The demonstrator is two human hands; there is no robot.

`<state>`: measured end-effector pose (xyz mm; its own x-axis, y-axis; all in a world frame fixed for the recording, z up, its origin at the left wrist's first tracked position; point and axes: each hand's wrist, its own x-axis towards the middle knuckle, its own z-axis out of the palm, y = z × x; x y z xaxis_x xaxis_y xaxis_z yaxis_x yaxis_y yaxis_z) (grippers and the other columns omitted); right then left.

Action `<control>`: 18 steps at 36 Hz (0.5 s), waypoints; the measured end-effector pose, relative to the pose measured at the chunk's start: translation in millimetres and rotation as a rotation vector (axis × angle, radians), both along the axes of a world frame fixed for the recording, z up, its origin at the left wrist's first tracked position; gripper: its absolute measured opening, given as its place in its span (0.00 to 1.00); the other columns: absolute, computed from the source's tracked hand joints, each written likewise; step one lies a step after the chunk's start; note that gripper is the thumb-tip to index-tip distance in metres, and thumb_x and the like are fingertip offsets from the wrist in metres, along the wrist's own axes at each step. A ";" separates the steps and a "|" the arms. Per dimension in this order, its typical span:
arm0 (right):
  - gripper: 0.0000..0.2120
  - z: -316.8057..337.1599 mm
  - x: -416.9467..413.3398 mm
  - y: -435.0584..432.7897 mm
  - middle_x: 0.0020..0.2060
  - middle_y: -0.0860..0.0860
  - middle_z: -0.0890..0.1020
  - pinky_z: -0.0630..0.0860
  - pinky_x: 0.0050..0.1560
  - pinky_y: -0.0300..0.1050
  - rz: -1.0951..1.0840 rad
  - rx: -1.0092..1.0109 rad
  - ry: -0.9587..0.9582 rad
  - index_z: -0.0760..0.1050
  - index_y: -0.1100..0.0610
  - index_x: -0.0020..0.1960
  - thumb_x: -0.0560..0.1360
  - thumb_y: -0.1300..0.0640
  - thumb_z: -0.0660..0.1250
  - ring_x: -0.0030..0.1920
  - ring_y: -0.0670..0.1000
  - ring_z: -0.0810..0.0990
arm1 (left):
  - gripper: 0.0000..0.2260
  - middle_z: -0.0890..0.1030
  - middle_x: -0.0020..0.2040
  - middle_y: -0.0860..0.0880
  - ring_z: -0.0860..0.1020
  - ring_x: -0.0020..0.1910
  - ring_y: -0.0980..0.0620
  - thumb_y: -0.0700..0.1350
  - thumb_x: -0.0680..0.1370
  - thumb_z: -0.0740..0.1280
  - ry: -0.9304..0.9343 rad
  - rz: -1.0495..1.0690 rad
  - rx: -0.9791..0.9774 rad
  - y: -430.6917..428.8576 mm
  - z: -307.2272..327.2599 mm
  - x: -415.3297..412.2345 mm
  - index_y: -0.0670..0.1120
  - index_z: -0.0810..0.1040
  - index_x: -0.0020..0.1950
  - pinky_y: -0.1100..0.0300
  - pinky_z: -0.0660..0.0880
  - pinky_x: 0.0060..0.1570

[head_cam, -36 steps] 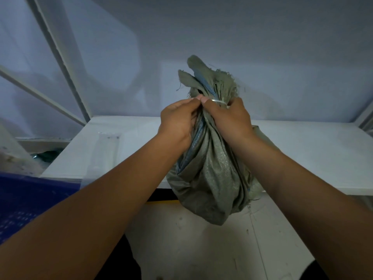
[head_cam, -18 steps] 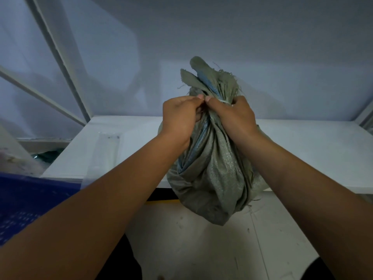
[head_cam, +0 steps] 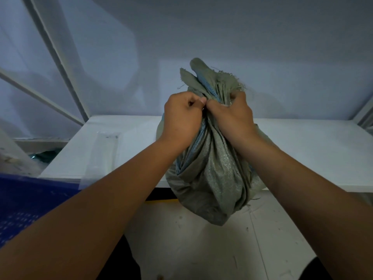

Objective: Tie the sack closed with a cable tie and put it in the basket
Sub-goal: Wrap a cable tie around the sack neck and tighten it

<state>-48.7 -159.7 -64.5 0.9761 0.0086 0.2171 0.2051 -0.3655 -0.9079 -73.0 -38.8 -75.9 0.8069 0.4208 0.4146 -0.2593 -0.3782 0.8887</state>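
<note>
The sack, a woven grey-green bag with a blue stripe running through its folds, hangs in the air in front of the near edge of the white counter, its bottom below that edge and above the pale floor. Its mouth is gathered into a twisted neck, and the frayed top fans out above both fists. The left hand is clenched on the left side of the neck, thumb tip pressed forward against the right hand's thumb. The right hand is clenched around the right side of the neck, fingers wrapped over the bunched fabric, knuckles toward the camera. The two hands touch at the thumbs. The cable tie cannot be made out with certainty (only a faint pale glint shows at the neck between the thumbs, too small to identify). The blue basket, with perforated walls, sits at the lower left, beside the counter's left end and well apart from the sack. A clear plastic bag lies flat near the counter's left front corner, its lower end overhanging the front edge. Some dark green material is visible past the counter's left edge; what it is cannot be told. Both forearms are bare.
</note>
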 end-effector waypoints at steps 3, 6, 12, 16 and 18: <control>0.37 0.0 2.1 -0.1 0.66 0.54 0.77 0.66 0.51 0.40 -0.006 -0.007 -0.028 0.62 0.57 0.77 0.75 0.42 0.71 0.61 0.53 0.76 | 0.11 0.85 0.38 0.44 0.84 0.41 0.44 0.44 0.80 0.70 -0.013 0.021 0.026 -1.4 1.6 -0.9 0.41 0.85 0.41 0.43 0.81 0.48; 0.37 0.5 4.3 -0.6 0.65 0.53 0.77 0.67 0.49 0.38 -0.003 -0.007 -0.048 0.62 0.56 0.76 0.74 0.42 0.72 0.61 0.52 0.76 | 0.11 0.85 0.38 0.44 0.84 0.42 0.45 0.44 0.80 0.69 -0.030 0.036 0.028 -2.1 3.9 -2.4 0.41 0.85 0.41 0.43 0.81 0.49; 0.31 -6.5 13.4 -4.3 0.52 0.48 0.75 0.64 0.29 0.23 -0.015 -0.004 -0.075 0.65 0.56 0.73 0.75 0.46 0.72 0.39 0.35 0.70 | 0.09 0.85 0.40 0.47 0.84 0.42 0.49 0.44 0.80 0.69 -0.077 0.058 0.054 -3.6 11.2 -6.1 0.42 0.86 0.43 0.45 0.81 0.50; 0.28 -10.3 19.7 -8.2 0.49 0.48 0.77 0.66 0.29 0.23 -0.019 0.027 -0.066 0.67 0.56 0.71 0.75 0.49 0.72 0.39 0.35 0.70 | 0.10 0.86 0.41 0.47 0.85 0.43 0.47 0.47 0.78 0.68 -0.106 0.005 0.014 -2.8 12.5 -5.6 0.43 0.85 0.42 0.42 0.82 0.51; 0.27 -11.0 20.8 -8.8 0.44 0.43 0.76 0.66 0.29 0.25 -0.017 0.037 -0.074 0.67 0.56 0.70 0.76 0.50 0.72 0.37 0.35 0.71 | 0.11 0.85 0.40 0.45 0.85 0.43 0.44 0.48 0.77 0.68 -0.110 -0.006 -0.027 -1.5 12.0 -3.4 0.42 0.84 0.42 0.41 0.82 0.51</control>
<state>-27.8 -168.6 -75.5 0.9572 -0.0169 0.2889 0.2668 -0.3359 -0.9033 -76.4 -40.3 -63.8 0.7597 0.4281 0.4895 -0.3581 -0.3530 0.8644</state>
